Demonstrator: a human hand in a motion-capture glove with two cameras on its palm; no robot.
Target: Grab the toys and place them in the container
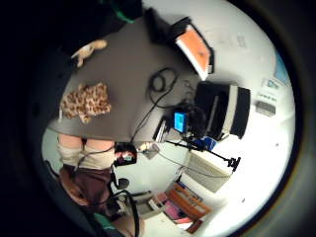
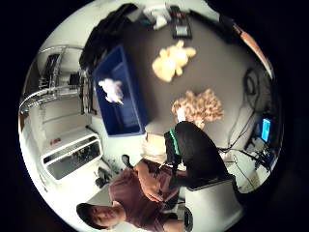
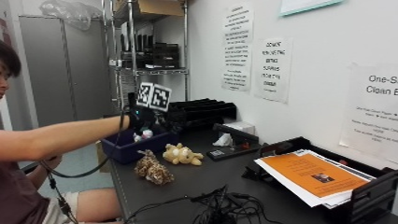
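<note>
Above the blue container (image 3: 133,148), my gloved right hand (image 3: 143,120) hangs at the end of an outstretched arm; I cannot tell from these views how its fingers are set or whether they hold anything. Inside the container lies one small white toy (image 2: 112,90), so that piece looks done. Just beside the container on the dark counter (image 3: 205,182) sit the yellow plush toy (image 3: 181,154) and, nearer me, the spotted plush toy (image 3: 153,171), both still to collect. My worry is the tangle of black cables (image 3: 217,207) near the counter's front edge: a wide sweep toward the spotted one could snag them, or nudge either plush away.
</note>
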